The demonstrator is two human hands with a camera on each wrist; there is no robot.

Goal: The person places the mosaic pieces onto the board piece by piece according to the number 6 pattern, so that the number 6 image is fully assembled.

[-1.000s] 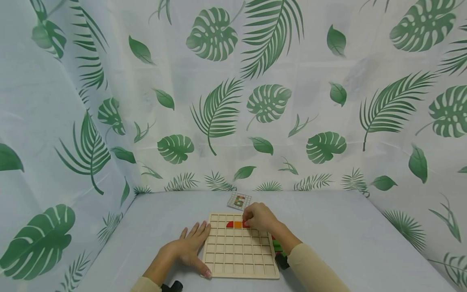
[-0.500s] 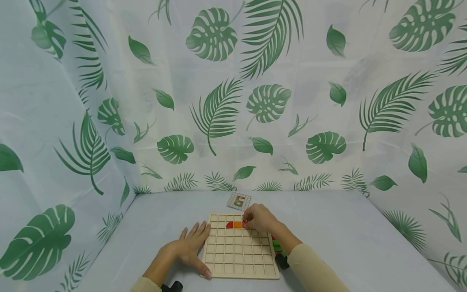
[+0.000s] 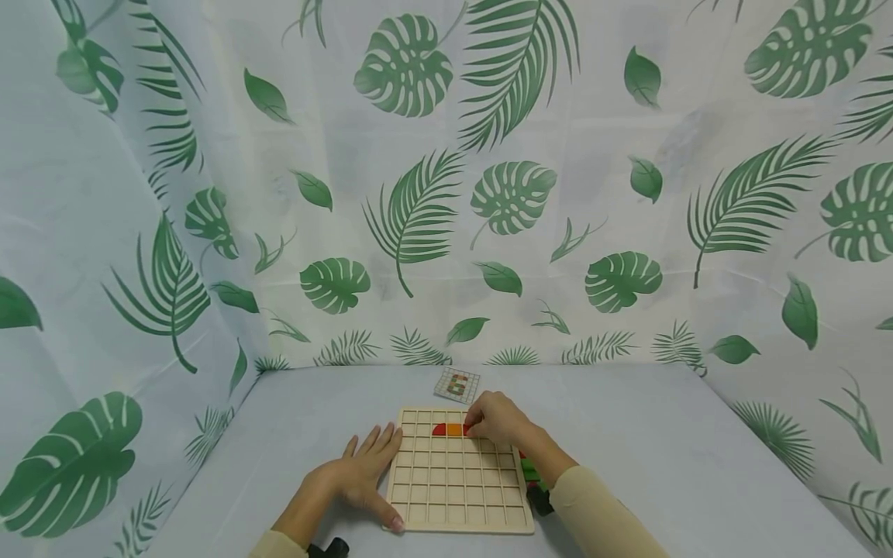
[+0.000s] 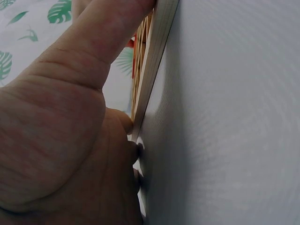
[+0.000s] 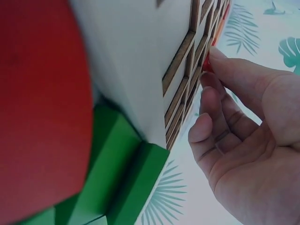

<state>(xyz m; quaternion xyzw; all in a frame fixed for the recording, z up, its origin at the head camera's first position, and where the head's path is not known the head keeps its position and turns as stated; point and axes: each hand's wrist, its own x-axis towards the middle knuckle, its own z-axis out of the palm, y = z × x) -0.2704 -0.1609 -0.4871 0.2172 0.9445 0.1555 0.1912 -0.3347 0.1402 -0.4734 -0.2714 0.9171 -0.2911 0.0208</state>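
Observation:
A wooden grid board (image 3: 456, 484) lies flat on the table. In its upper rows a red rounded piece (image 3: 439, 429) and an orange square piece (image 3: 455, 429) sit side by side. My right hand (image 3: 498, 418) pinches a second red piece (image 5: 206, 64) between thumb and fingers, at the cell just right of the orange one; the fingers cover most of it. With fingers spread, my left hand (image 3: 363, 473) rests along the board's left edge, its thumb on the near left corner. The left wrist view shows that thumb (image 4: 89, 51) against the board's side.
A small card (image 3: 456, 384) with a coloured grid pattern lies behind the board. Right of the board, partly under the right forearm, are green blocks (image 5: 117, 164) and a red block (image 5: 42, 108). Leaf-printed cloth (image 3: 446, 194) hangs around the table.
My right fingers have shifted very slightly at the red piece, and less of it shows now. The left hand and the board have stayed in place.

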